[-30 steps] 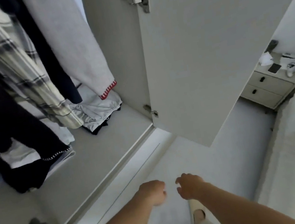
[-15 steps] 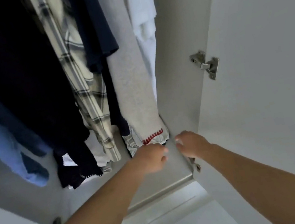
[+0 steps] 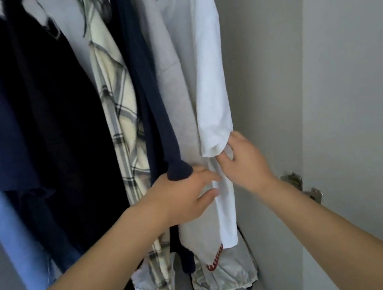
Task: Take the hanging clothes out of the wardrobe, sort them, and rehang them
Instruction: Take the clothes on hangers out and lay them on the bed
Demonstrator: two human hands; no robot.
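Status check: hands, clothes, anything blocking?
Left hand open against grey garment, navy sleeve draped over it. Right hand touching white shirt cuff. Clothes not yet out. Nothing blocking.

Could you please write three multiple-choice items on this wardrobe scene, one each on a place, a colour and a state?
1. Which garment hangs nearest the wardrobe's right wall?
A plaid shirt
B white shirt
C navy sleeve

2. What colour is the stitching on the grey garment's hem?
A red
B green
C yellow

3. What is the right hand doing?
A hanging idle
B touching the white sleeve cuff
C holding the hinge

Answers:
1 B: the white shirt hangs rightmost.
2 A: the grey garment shows red stitches.
3 B: the right hand meets the cuff.
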